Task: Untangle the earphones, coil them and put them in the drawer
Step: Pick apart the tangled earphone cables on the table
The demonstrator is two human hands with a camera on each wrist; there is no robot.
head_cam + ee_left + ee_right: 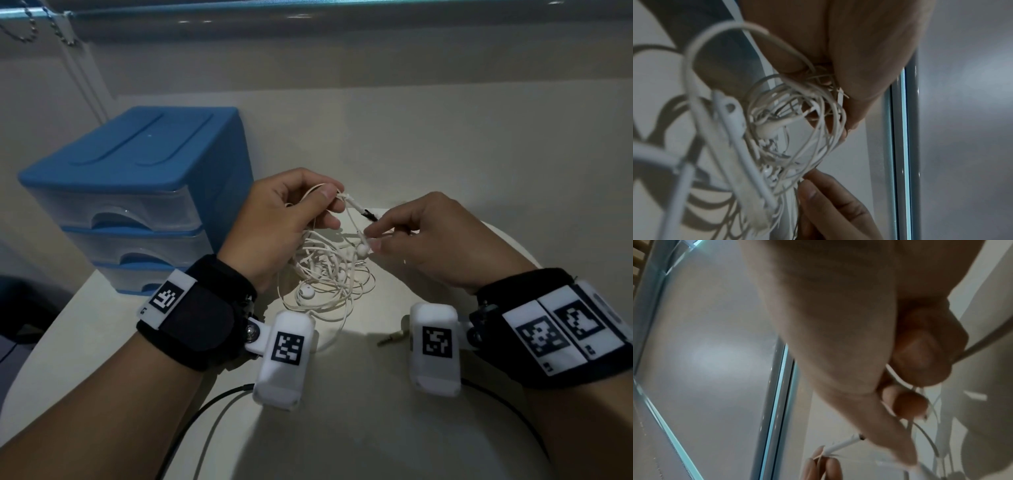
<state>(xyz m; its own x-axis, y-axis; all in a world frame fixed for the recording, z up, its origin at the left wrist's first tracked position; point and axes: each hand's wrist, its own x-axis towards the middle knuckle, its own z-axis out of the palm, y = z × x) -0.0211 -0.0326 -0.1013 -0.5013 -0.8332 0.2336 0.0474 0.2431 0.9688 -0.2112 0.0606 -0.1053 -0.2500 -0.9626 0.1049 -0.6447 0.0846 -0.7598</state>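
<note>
left hand (277,219): raised, fingers curled, pinching | right hand (435,240): near, right of it, fingertips pinching

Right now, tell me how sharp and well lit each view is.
Head view: dim, fairly sharp, earphones lit brightest. Left wrist view: nearest cable loops blurred, hard shadows on the table. Right wrist view: right hand soft with blur, window glowing.

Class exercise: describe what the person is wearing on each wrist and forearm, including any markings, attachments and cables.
Both forearms are bare. The left wrist wears a black strap with one white tag printed with a black square code. The right wrist wears a black strap with two such tags. A white camera box with its own code hangs from each strap, trailing a dark cable.
</note>
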